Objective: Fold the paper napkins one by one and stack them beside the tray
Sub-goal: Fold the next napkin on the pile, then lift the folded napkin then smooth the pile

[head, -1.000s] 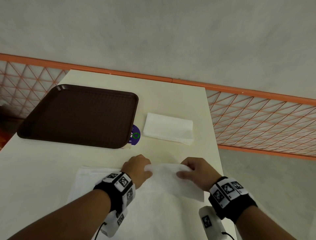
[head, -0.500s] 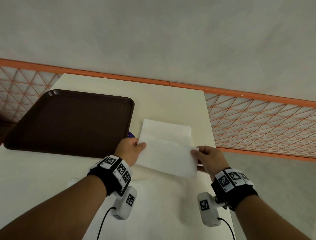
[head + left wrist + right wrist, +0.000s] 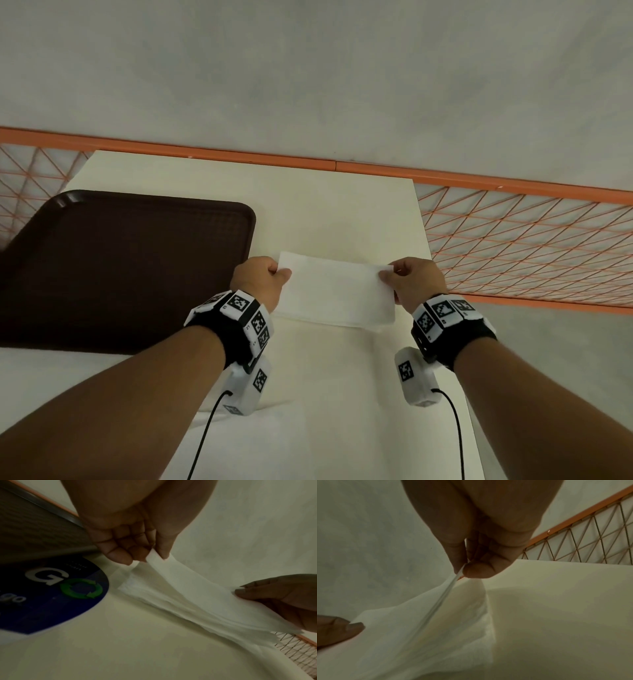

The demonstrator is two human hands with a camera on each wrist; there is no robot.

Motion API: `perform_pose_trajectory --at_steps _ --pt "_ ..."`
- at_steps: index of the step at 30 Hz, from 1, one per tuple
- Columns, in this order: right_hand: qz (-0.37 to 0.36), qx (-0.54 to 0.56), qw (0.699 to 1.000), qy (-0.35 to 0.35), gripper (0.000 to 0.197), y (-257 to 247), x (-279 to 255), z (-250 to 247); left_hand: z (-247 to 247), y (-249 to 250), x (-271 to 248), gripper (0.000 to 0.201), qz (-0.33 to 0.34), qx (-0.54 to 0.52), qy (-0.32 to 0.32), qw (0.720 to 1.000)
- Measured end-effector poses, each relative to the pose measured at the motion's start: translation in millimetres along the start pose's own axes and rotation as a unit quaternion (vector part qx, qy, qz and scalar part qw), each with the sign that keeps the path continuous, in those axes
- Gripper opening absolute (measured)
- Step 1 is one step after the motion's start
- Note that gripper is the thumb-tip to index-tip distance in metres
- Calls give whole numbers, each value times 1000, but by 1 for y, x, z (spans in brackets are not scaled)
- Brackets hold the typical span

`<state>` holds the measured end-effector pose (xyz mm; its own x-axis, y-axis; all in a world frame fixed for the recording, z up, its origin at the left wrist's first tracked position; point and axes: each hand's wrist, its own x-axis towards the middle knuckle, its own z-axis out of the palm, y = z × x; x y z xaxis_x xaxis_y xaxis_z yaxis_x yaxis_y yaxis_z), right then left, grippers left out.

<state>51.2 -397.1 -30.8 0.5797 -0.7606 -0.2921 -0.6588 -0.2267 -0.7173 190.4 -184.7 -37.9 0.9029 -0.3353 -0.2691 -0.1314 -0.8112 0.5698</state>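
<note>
**Folded napkin held over the stack beside the tray**

A person stands at a cream-coloured bench [image 3: 342, 212], both forearms reaching forward. Between the hands hangs a folded white paper napkin [image 3: 337, 294], a flat rectangle stretched lightly from end to end. It sits directly over a small stack of folded white napkins [image 3: 154, 599] lying on the bench just to the right of a dark brown rectangular plastic tray [image 3: 120, 267]. From the left wrist view the held napkin floats just above the stack; its near long edge sags down toward it, though contact cannot be confirmed.

The napkin looks very light, thin and limp. It bows in the middle and would crumple or tear if pulled hard, so the two short ends are the sensible places to hold, keeping it gently taut.

The left hand [image 3: 258, 279] pinches the napkin's left end between thumb and curled fingers [image 3: 116, 555]. The right hand [image 3: 416, 282] pinches the right end the same way, thumb pressed against the forefinger with the layered paper edge caught between. Neither grip is spread; both are closed tightly on the paper.

A round dark blue sticker with a green recycling arrow [image 3: 51, 595] lies on the bench, partly under the tray's corner and just beside the stack. More white paper covers the bench nearest the person.
</note>
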Motion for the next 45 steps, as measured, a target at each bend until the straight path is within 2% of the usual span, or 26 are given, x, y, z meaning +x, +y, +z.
perform_pose_trajectory --at_steps 4,7,10,11,14,18,19,21,23,26,28,31,33,37,41,45 --pt "5 -36 999 5 25 7 6 6 9 -5 3 24 -22 11 13 1000" --pt "11 -75 997 15 41 10 3 8 13 -6 5 39 -25 36 26 999" --pt "44 -96 994 -6 57 12 0 11 16 -5 5 51 -31 104 12 994" --pt "53 -114 992 -16 57 12 -2 13 18 -4 5 53 -37 130 3 991" --pt "52 -159 985 -32 40 12 -6 21 23 -2 5 53 -47 178 -15 983" --pt "52 -179 982 -37 39 9 -9 23 19 2 7 56 -46 186 -35 981" --pt "56 -174 982 -35 40 9 -10 20 15 4 5 57 -48 181 -38 982" --pt "69 -169 983 -25 56 9 -16 14 7 4 -2 58 -31 175 -35 984" --pt "70 -157 985 -10 64 11 -29 10 -2 1 -16 52 18 164 -26 986" --pt "70 -123 990 -3 58 21 -59 8 -17 -10 -46 38 91 148 -65 983" --pt "64 -113 992 -12 50 31 -85 14 -24 -21 -69 32 124 170 -127 969" --pt "41 -118 991 -41 34 46 -128 31 -22 -38 -105 44 155 252 -247 923" --pt "36 -118 991 -56 29 53 -155 41 -15 -47 -128 52 151 280 -289 903" --pt "22 -135 986 -97 29 61 -192 52 -2 -51 -152 46 168 313 -262 897" --pt "-45 -148 974 -166 20 60 -220 59 -2 -49 -156 34 162 313 -253 901" --pt "-105 -179 950 -231 32 59 -243 69 -6 -54 -156 25 167 287 -227 915"
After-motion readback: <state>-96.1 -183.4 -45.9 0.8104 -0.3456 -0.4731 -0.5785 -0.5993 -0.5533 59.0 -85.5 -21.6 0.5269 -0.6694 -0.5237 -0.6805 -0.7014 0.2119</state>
